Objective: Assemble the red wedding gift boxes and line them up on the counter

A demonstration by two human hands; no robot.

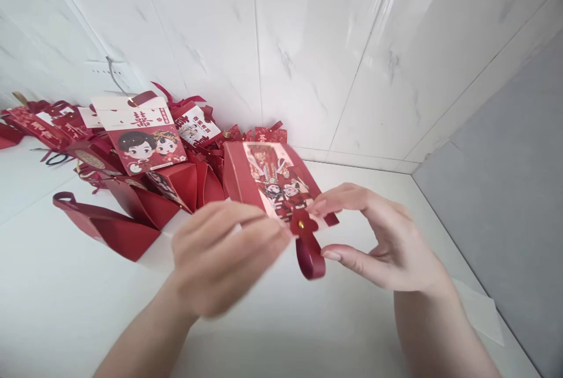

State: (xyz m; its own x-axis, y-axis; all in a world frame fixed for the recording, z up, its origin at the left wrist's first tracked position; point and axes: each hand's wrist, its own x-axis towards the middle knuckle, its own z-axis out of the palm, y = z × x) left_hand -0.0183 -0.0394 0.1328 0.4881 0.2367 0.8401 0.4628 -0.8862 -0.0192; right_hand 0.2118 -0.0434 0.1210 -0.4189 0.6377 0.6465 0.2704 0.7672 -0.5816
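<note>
I hold a red gift box (259, 181) with a cartoon couple printed on it above the white surface. My left hand (224, 255) is curled around its near left edge, fingers closed on it. My right hand (382, 240) pinches the box's near right corner between index finger and thumb, beside the red loop handle (309, 252) with its small gold stud. The box lies tilted, its printed face up.
A pile of similar red boxes (145, 155) and ribbons lies at the back left against the white tiled wall. One red box (109, 228) lies apart in front. A grey wall (505, 202) bounds the right side. A white sheet (481, 310) lies near the right edge.
</note>
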